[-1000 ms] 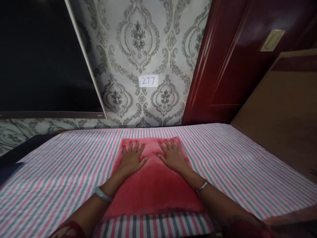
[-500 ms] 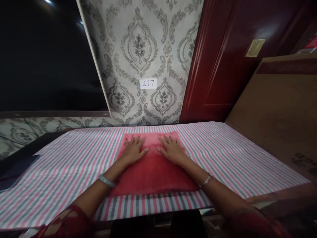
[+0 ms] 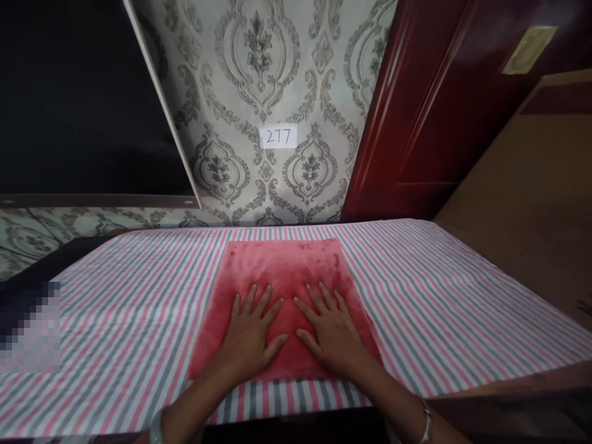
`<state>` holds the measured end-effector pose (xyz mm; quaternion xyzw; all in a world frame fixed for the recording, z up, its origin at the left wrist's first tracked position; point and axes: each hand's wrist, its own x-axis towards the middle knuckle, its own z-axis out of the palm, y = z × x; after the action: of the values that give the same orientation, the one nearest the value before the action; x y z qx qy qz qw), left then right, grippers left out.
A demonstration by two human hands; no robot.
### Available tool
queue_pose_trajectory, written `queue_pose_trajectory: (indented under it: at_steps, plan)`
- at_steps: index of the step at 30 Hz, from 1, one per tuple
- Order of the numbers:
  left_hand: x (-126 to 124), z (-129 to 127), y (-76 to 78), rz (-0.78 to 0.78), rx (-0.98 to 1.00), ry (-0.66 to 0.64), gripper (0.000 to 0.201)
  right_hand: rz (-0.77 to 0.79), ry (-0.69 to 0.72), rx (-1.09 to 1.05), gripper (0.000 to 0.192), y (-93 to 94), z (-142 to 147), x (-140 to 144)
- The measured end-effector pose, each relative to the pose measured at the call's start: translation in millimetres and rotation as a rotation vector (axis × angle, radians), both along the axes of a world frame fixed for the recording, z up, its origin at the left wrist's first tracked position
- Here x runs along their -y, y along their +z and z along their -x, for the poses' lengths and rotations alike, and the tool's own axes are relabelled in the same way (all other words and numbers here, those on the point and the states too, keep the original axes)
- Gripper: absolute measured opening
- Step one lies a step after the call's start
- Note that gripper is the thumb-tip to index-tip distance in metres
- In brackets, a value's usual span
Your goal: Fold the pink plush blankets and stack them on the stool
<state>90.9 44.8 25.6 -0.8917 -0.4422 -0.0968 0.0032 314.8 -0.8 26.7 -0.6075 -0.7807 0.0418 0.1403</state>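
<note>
A red plush cloth [image 3: 282, 262] lies flat on a striped tablecloth [image 3: 148, 296], its pile looking lighter toward the far edge and darker near me. My left hand [image 3: 252, 336] rests palm down on the left half of the cloth, fingers spread. On the right half, my right hand [image 3: 333, 330] lies flat in the same way, its thumb pointing toward the left one. A small gap of red fabric shows between the two thumbs. Neither hand grips anything. A bracelet circles each wrist.
A dark television screen [image 3: 87, 111] fills the upper left. Behind the table is patterned wallpaper [image 3: 259, 61] with a paper label [image 3: 278, 136] reading 277. At the right stand a dark red door panel [image 3: 416, 123] and a cardboard box [image 3: 522, 203].
Both hands have slid toward me from the cloth's far part to its nearer half. The far part of the cloth is now uncovered. The camera view has shifted closer.
</note>
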Motion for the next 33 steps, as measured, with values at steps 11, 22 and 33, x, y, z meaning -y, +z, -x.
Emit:
queue_pose_trajectory:
  at_steps: [11,22,33]
  plan:
    - [5.5,-1.4,-1.5,-0.006,-0.004,0.019,0.066,-0.036,-0.021,0.028,0.063,-6.1,3.4,1.9]
    - [-28.4,42.9,38.3,-0.003,0.165,0.204,0.058,-0.145,-0.024,-0.160,0.059,7.6,-30.0,-6.7]
    - [-83.8,80.1,21.9,0.444,0.813,0.585,0.082,0.046,-0.356,-0.768,0.077,-24.5,-93.2,-47.6]
